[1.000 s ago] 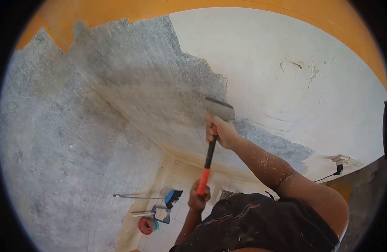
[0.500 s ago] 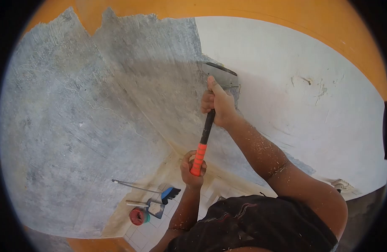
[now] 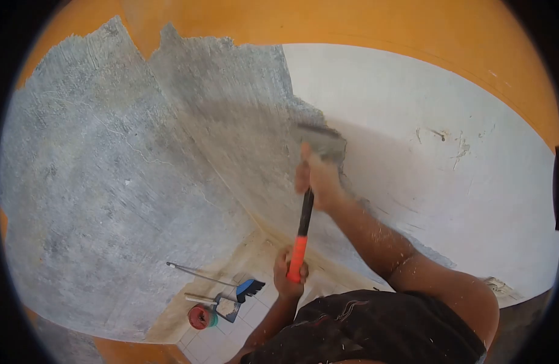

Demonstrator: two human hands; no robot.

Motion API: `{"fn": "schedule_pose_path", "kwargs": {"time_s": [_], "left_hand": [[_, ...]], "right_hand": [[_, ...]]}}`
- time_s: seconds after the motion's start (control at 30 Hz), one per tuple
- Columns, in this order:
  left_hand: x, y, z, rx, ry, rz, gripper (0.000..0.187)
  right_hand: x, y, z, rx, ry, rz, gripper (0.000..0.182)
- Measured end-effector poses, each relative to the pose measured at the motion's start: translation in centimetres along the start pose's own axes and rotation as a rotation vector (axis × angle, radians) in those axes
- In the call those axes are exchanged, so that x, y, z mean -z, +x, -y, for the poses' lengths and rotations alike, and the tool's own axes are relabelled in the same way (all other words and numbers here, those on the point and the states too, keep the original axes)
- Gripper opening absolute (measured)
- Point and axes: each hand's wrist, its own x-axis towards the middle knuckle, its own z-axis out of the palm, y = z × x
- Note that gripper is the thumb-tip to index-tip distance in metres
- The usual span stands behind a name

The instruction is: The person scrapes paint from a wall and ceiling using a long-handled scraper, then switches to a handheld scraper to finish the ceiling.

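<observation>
A long-handled scraper (image 3: pixel 297 250) with a black shaft and an orange grip is held in both my hands. My right hand (image 3: pixel 321 182), blurred by motion, wraps round the upper shaft just below the blade. Lower down, my left hand (image 3: pixel 285 276) is closed round the orange grip. The wide scraper blade (image 3: pixel 325 144) lies at the ragged border between the white paint (image 3: pixel 376 91) and the scraped grey wall (image 3: pixel 225 76). Pale flakes dot my right forearm.
Below, on the white tiled floor (image 3: pixel 208 344), are a red bucket (image 3: pixel 200 316), a dustpan (image 3: pixel 228 308) with pale debris and a blue-and-black broom (image 3: pixel 249 289). An orange band (image 3: pixel 328 21) runs above the paint. The wall corner descends left of the scraper.
Both hands and the scraper have moved down the wall, exposing grey surface above the blade. The whole view has also shifted, with the wall sitting lower in the picture.
</observation>
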Motion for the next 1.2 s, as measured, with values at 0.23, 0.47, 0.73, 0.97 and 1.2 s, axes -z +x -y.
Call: {"fn": "schedule_pose_path", "kwargs": {"time_s": [0.23,0.47,0.73,0.97,1.2], "left_hand": [[-1.8,3.7,-0.5,-0.197,0.37,-0.038,0.046],[-0.4,1.3,-1.6,0.211,-0.066,-0.167,0.043],[-1.0,2.0,-4.3,0.036,0.057,-0.144,0.048],[-1.7,5.1,-2.9,0.199,-0.191,-0.147,0.041],[0.1,1.8,-2.1,0.263,-0.241,-0.068,0.038]], "right_hand": [[-1.0,1.5,2.6,0.029,0.118,0.276,0.04],[1.0,0.2,0.2,-0.157,0.162,0.148,0.04],[-0.6,0.1,0.6,-0.101,0.18,0.16,0.041],[-2.0,1.5,2.7,-0.037,0.101,0.159,0.041],[0.3,0.1,0.0,-0.012,0.022,-0.022,0.038]]}}
